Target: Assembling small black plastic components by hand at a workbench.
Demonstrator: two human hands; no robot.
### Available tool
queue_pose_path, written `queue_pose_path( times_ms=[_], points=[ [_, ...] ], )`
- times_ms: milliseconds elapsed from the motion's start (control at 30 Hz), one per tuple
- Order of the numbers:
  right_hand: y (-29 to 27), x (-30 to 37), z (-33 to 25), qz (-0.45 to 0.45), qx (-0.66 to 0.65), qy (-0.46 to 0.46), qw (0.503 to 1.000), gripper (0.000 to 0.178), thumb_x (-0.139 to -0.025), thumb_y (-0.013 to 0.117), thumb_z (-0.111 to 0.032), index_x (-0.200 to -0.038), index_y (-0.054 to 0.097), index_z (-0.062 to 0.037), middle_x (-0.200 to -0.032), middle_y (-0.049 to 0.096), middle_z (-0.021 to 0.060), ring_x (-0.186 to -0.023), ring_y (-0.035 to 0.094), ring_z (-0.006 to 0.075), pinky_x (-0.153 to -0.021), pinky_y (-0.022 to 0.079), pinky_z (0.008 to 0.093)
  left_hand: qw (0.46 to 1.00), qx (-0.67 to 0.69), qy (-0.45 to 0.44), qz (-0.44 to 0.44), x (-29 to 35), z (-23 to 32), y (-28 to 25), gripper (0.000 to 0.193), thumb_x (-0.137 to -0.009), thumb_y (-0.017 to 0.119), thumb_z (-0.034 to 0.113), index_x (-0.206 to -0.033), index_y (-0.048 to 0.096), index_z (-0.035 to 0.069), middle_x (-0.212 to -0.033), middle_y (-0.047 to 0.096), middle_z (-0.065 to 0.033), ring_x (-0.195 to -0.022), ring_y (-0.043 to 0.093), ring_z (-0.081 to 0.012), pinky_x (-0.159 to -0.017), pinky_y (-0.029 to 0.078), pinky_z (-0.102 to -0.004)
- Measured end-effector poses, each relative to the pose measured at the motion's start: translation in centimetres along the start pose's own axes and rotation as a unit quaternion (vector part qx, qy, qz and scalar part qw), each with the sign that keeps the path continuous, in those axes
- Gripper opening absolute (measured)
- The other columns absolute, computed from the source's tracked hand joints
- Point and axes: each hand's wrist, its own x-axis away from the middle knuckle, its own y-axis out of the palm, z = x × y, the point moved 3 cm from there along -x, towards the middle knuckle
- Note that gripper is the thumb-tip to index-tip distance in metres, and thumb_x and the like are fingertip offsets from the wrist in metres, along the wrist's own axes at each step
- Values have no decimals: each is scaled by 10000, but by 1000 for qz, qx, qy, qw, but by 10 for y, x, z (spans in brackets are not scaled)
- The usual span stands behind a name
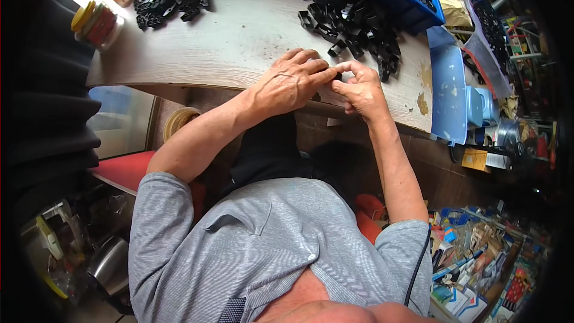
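At the table's front edge my two hands meet. My left hand (290,82) is closed, back up, its fingertips reaching the fingers of my right hand. My right hand (363,91) pinches with bent index finger and thumb. Between the fingertips shows a bit of a small black plastic part (338,76); the rest of it is covered by the fingers. Just beyond the hands lies a pile of black plastic clips (350,24), some looking like square loops. A second pile of black plastic pieces (173,1) lies at the far left of the table.
The pale wooden table (233,39) carries a blue bin (412,21) of black parts at the back right. Two lidded jars (98,26) stand at its left end. A blue plastic tub (448,93) adjoins the right edge. Cluttered goods (478,257) fill the lower right.
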Motion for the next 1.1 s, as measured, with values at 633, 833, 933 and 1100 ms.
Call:
queue_pose_path(
  times_ms=[633,833,933,1100],
  points=[
    [-156,36,40,437,-281,12,854,380,-857,820,-242,-1122,647,-31,-512,463,33,-537,605,231,-603,635,538,861,-299,-396,109,91,-174,-95,352,-929,696,386,-1254,731,256,-1021,681,-107,-981,668,-314,-825,556,-423],
    [-106,22,24,332,-239,58,911,361,-840,849,-280,-1019,635,-52,-508,465,15,-489,596,201,-502,613,459,916,-238,-297,124,63,-122,-76,264,-923,722,279,-1161,733,167,-1087,675,-95,-1025,649,-311,-822,550,-428],
    [-62,6,14,226,-205,66,950,380,-821,872,-292,-993,636,-50,-509,496,5,-421,572,154,-449,589,363,936,-202,-260,121,63,-127,-62,294,-913,734,262,-1165,706,114,-1048,692,-109,-1008,656,-312,-828,547,-430],
    [-18,-7,-12,185,-106,124,969,404,-810,878,-341,-967,646,-49,-544,509,-9,-421,545,94,-385,521,273,946,-166,-241,140,44,-104,-52,321,-915,735,264,-1208,686,140,-910,699,-110,-881,677,-306,-771,545,-426]
  ],
)
